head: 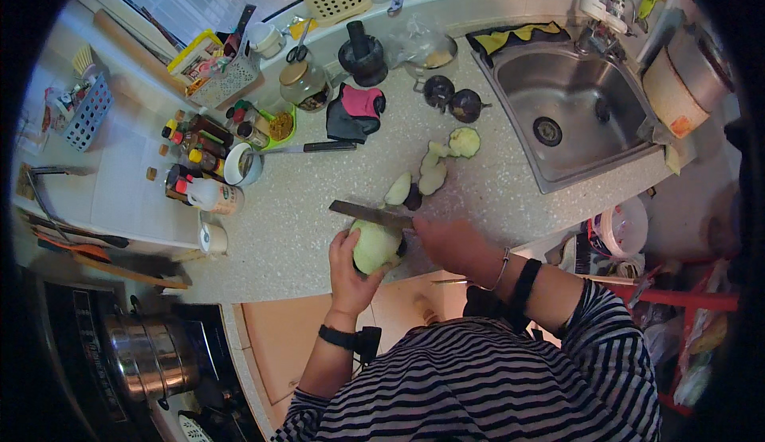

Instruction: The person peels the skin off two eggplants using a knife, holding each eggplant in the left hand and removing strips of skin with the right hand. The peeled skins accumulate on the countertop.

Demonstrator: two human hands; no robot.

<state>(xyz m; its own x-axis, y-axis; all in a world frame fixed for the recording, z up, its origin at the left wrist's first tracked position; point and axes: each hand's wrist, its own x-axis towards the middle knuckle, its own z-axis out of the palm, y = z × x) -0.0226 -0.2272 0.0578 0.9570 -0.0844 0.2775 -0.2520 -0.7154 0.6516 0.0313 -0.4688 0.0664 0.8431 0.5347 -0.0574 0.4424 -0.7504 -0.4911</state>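
Note:
My left hand (349, 275) steadies a partly peeled round vegetable (375, 248) near the counter's front edge. Its bared flesh is pale green, with some dark purple skin left low on its right side. My right hand (451, 248), slightly blurred, grips a kitchen knife whose broad blade (370, 213) lies across the vegetable's far top side. The handle is hidden in my fist. Just beyond the blade are thick cut peelings (433, 178), some pale side up, and a dark piece (413, 197). Two whole dark purple vegetables (466, 106) sit farther back.
A stainless sink (574, 119) is set into the counter at right. Another knife (329, 147) lies by a white bowl (243, 164). Sauce bottles (209, 194) crowd the left. Behind stand a stone mortar (364, 63), a glass jar (305, 86) and a pink-grey cloth item (357, 112).

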